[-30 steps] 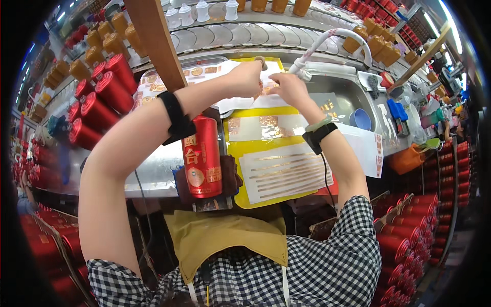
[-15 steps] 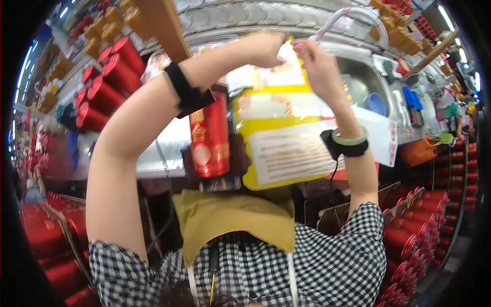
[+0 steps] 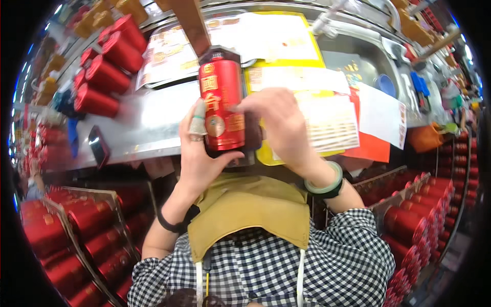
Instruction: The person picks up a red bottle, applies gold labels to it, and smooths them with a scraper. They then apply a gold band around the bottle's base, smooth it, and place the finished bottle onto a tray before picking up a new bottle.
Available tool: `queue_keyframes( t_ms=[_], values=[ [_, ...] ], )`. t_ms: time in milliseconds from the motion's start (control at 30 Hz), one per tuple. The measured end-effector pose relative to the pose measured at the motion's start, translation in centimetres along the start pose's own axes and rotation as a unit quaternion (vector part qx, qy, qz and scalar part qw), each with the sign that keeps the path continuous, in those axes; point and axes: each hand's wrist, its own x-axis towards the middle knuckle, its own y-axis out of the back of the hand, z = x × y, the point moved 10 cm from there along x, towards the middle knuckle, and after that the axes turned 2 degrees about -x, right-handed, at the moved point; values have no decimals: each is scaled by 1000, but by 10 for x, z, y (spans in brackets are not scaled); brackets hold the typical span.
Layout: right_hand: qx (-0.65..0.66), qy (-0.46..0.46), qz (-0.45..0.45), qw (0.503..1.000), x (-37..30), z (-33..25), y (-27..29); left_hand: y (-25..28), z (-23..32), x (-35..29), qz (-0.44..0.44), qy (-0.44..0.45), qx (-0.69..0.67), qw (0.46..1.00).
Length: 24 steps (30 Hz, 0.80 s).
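A red bottle [image 3: 221, 97] with gold lettering, a round gold emblem and a dark cap lies on a dark holder in front of me. My left hand [image 3: 197, 158] is around its lower left side, with the thumb at its base. A pale cover sits on one of the left fingers. My right hand [image 3: 279, 117] is at the bottle's right side, its fingers drawn together in a pinch and touching the surface near the gold marks. Whatever is between those fingertips is too small to make out. White sheets with gold stickers [image 3: 294, 79] lie on a yellow board [image 3: 263, 153] to the right.
Several red cylinders [image 3: 110, 77] stand at the back left. A phone [image 3: 99, 146] lies near the table's left front edge. A metal basin [image 3: 353, 51] holds a blue cup [image 3: 384, 84] at the right. Racks of red bottles [image 3: 87, 215] flank me. A wooden post [image 3: 190, 23] rises behind the bottle.
Both hands have come back from the sheets at the far side to the red bottle. My left hand now grips its lower end, and my right hand touches its side.
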Motion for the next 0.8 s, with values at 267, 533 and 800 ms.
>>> queue_keyframes(
  t_ms=[267, 533, 800],
  values=[
    [72, -88, 58, 992, -7, 9, 16, 1, -13, -1, 33, -6, -26, 999],
    [-163, -273, -321, 892, -45, 156, 10, -4, -15, -2, 22, -5, -67, 997],
    [-172, -261, -418, 853, -54, 181, -14, -3, -20, -6, 30, 10, -78, 996]
  ],
)
